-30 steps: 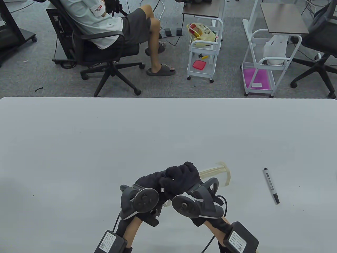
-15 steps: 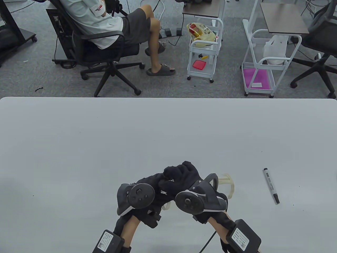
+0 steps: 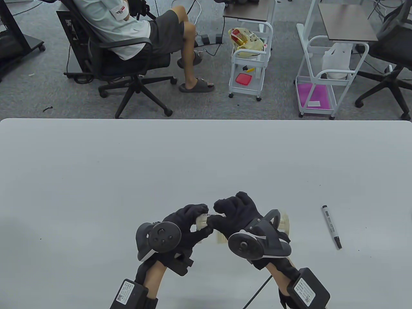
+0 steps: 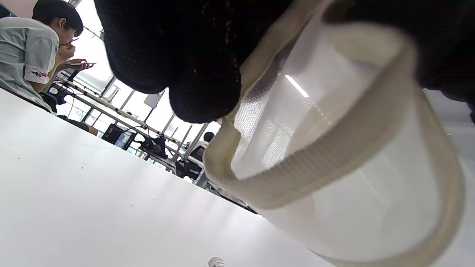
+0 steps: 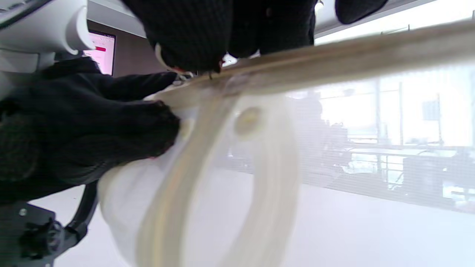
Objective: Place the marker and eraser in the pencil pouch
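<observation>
- we're seeing pencil pouch (image 3: 284, 222) mostly hiding under right hand (image 3: 239, 215) and left hand (image 3: 188, 222) in table view, only pale bits poking out
- eraser isn't showing anywhere we can make out, maybe small white thing between fingertips, can't tell
- left wrist view: pouch mesh (image 4: 334, 148) running off right and bottom edges, glove blocking top
- white cap-like thing (image 4: 217, 262) getting cut by bottom edge, can't tell what
- right wrist view: pouch (image 5: 207, 178) blurring badly, contents unreadable
</observation>
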### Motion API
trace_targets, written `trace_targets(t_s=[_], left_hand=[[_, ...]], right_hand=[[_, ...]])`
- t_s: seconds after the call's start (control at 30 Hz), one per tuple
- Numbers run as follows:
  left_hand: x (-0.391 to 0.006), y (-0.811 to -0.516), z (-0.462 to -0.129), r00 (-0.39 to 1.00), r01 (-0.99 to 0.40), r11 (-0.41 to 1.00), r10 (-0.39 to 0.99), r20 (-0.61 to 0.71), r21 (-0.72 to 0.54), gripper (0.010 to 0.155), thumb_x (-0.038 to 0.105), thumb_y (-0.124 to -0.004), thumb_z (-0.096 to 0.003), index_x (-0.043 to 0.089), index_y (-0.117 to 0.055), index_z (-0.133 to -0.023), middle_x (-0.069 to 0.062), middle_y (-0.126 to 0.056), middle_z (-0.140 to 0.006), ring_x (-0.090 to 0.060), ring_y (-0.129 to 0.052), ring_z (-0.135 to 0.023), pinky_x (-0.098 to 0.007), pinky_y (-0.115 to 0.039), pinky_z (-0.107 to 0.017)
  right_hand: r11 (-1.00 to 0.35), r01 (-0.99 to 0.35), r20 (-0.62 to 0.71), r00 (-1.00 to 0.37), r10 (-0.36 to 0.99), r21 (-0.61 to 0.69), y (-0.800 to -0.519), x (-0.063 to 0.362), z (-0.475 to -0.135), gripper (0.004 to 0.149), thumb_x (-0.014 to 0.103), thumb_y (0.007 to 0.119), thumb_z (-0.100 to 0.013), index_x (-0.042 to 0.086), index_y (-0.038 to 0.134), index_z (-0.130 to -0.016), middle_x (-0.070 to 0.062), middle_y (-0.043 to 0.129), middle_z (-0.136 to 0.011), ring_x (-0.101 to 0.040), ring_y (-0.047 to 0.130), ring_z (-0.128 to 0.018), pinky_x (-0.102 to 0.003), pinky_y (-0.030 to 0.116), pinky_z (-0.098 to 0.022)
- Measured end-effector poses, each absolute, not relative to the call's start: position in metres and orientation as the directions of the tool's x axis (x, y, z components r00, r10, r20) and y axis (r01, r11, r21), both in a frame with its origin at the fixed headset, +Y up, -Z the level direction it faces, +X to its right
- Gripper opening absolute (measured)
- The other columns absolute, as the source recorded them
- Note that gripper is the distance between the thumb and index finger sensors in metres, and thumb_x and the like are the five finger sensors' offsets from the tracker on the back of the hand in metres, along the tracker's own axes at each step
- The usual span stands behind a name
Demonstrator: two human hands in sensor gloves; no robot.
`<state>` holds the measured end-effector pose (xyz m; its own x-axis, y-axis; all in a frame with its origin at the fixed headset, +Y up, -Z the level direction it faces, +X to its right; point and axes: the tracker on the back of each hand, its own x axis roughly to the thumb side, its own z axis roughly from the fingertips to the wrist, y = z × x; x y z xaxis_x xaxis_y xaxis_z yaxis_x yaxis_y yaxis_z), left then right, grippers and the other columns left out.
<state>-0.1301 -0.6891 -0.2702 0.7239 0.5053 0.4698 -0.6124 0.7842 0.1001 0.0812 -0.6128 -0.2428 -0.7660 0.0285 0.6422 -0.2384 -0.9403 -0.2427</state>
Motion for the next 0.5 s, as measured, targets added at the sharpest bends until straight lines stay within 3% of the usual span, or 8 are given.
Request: trace_targets(t_s=[0.5], left_hand=[[-0.144,-0.699,-0.283,0.737,-0.627,0.772,0.546,0.398,0.102,0.064,0.063,-0.075,-0.0360,0.038,-0.072,-0.095,0.001,-0.088,-0.098,-0.019,-0.104,-0.067,-0.045,-0.086,-0.059]], right_hand=[[-0.922,-0.187,0.404,-0.914,0.037,-0.339,-0.622,0.211,-0.254,0.036,0.023,0.081,-0.047,0.033,0.082,-0.082,-0.013,0.064,-0.102,-0.036,0.075,-0.090,-0.069,0.047,-0.070]])
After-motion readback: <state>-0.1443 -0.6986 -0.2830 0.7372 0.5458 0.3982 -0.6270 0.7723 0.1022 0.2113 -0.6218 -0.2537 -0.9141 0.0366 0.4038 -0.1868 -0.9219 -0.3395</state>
